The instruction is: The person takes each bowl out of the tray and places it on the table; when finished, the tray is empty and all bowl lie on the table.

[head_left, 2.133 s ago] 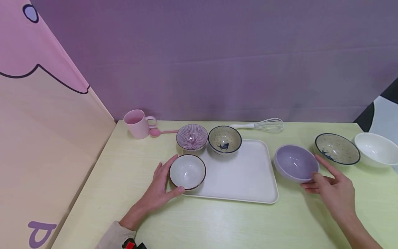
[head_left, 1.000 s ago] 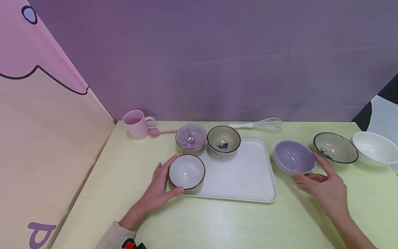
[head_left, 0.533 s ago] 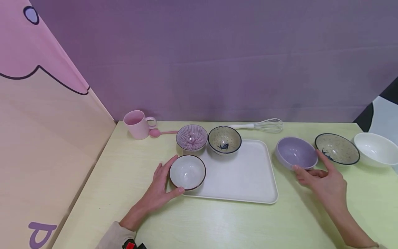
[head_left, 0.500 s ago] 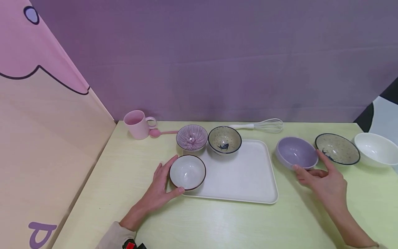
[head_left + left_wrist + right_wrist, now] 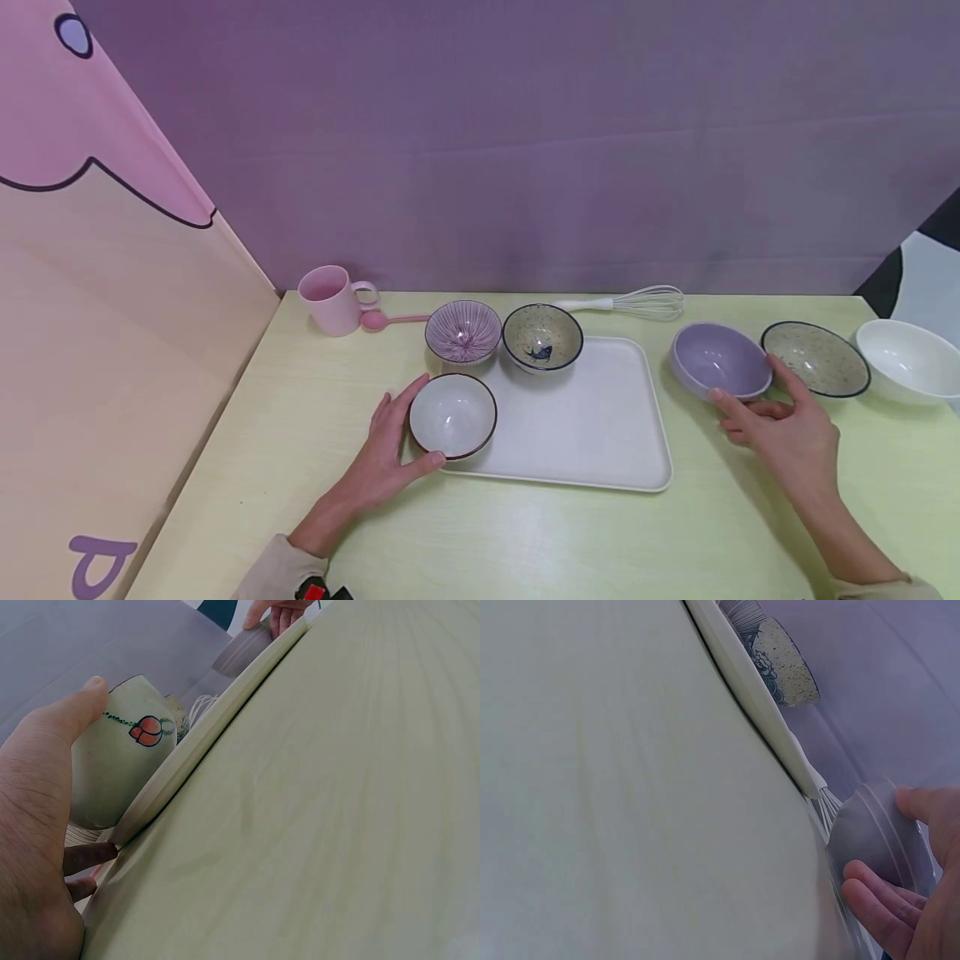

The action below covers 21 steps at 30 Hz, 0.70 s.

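Note:
My left hand (image 5: 386, 454) grips a white bowl (image 5: 453, 414) with a brown rim at the tray's front left corner. A red painted motif shows on that bowl's outside (image 5: 120, 754) in the left wrist view, where the thumb lies near its rim. Right of the tray, my right hand (image 5: 791, 437) holds a purple bowl (image 5: 718, 360), thumb at the near rim and index finger along the right side. Its other fingers (image 5: 881, 900) are against the bowl's outer wall in the right wrist view. Whether the purple bowl touches the table is unclear.
The white tray (image 5: 577, 433) bears a speckled bowl (image 5: 542, 335) and a purple-striped bowl (image 5: 462, 331) at its back left. Behind lie a whisk (image 5: 648, 302), pink spoon (image 5: 375, 320) and pink mug (image 5: 333, 304). Rightward stand another speckled bowl (image 5: 817, 357) and a plain white bowl (image 5: 911, 358).
My right hand has moved the purple bowl toward the table's back and slightly right, its thumb shifting along the near rim. The left hand and its bowl have stayed in place.

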### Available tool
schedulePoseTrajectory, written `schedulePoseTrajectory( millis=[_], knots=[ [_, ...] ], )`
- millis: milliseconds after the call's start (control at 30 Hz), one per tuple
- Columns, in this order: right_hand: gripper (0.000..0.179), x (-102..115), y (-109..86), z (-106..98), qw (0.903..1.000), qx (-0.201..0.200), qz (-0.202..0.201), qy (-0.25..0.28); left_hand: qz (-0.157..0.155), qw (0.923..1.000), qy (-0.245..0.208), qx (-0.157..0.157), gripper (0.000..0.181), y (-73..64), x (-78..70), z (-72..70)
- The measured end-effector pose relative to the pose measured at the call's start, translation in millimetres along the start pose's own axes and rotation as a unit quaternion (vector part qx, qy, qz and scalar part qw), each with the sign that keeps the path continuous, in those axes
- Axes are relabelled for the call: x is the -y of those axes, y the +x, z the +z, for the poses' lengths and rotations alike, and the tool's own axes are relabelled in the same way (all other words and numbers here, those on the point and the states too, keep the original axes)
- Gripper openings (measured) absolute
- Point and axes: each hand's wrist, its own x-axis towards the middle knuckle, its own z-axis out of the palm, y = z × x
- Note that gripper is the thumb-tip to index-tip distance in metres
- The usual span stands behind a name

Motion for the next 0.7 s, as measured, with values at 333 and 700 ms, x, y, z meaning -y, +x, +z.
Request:
schedulePoseTrajectory(
  millis=[333, 700],
  knots=[
    [0.102, -2.0, 1.5, -1.4, 0.9996, 0.006, -0.023, 0.013, -0.004, 1.0000, -0.004, 0.002, 0.103, 0.0, -1.4, 0.1],
    [0.106, 2.4, -9.1, -6.4, 0.9974, -0.027, -0.040, -0.053, -0.001, 1.0000, -0.004, 0.000, 0.104, -0.6, -0.5, -0.1]
  ],
)
